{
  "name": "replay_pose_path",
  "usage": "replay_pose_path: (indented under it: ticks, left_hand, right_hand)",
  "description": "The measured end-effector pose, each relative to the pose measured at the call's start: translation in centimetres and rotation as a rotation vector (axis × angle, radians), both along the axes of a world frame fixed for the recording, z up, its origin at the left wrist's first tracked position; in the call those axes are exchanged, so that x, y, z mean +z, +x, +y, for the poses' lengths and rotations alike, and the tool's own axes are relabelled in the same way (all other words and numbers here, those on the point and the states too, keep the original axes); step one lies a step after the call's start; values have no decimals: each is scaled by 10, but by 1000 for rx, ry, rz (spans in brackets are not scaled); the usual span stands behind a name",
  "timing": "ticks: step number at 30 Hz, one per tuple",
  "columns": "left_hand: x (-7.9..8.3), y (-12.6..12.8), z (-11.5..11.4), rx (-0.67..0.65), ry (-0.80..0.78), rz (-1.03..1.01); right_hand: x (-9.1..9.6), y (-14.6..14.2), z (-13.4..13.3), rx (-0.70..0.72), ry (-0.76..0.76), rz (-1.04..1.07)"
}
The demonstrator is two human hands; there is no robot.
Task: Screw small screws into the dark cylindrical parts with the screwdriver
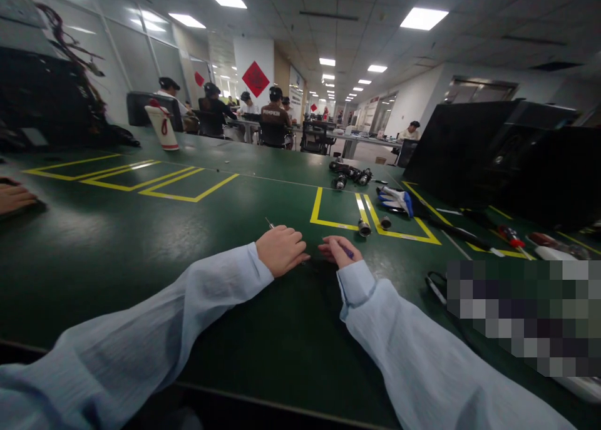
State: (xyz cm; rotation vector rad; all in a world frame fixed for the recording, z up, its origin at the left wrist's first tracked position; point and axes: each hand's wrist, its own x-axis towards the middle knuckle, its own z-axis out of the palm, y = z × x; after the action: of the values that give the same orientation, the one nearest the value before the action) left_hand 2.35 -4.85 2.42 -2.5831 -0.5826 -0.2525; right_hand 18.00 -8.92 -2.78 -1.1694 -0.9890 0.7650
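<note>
Two bare hands work close together above a green tabletop (220, 230), the fingers of one pointed toward those of the other across a narrow gap. The left hand (282, 250) shows its back, fingers curled downward; a thin metal shaft (269, 223) juts out beyond the knuckles, though the hand hides whether the fingers grip it. The right hand (340, 250) has its fingers bent inward around a small purple piece (348, 251), visible between the fingers and the palm. Light blue sleeves (225, 270) cover both forearms.

Just past the right hand, a metal cylinder (364, 228) rests beside yellow tape outlines (338, 225) on the table, with a smaller cylinder (385, 223) near it. Farther back lies a cluster of dark metal parts (350, 173), near a blue-and-white bundle (395, 201). A red-handled screwdriver (511, 235) lies toward the right edge, where a pixelated patch hides part of the table. More yellow outlines mark the table's left side, and another person's hand (16, 196) enters at the left edge, over a dark object too dim to make out.

A white bottle (162, 127) with red trim leans in view at the table's far left. Behind it, people in dark caps sit at desks in a long, brightly lit office, near a red diamond-shaped decoration (256, 79) on a pillar.
</note>
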Motion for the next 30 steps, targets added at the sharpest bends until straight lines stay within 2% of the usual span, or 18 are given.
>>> replay_pose_path:
  ticks: [5, 8, 16, 20, 24, 27, 30]
  left_hand:
    - [-4, -3, 3, -56, 24, 58]
    - [-7, -4, 6, -64, -28, 82]
    - [-13, -12, 20, 115, -393, -74]
    - [-13, -14, 21, 153, -560, -148]
    - [-14, -17, 23, 142, -664, -165]
    - [-16, -18, 29, 80, -648, -185]
    - [-18, -18, 33, 55, -516, -291]
  right_hand:
    - [25, 3, -18, 15, -91, 51]
    - [31, 4, -23, -5, -156, 32]
    - [27, 2, -20, 18, -178, 68]
    - [29, 3, -20, 30, -193, 6]
    - [32, 7, -20, 90, -252, -96]
    - [33, 9, -21, 105, -283, -127]
    - [31, 7, -21, 83, -252, -50]
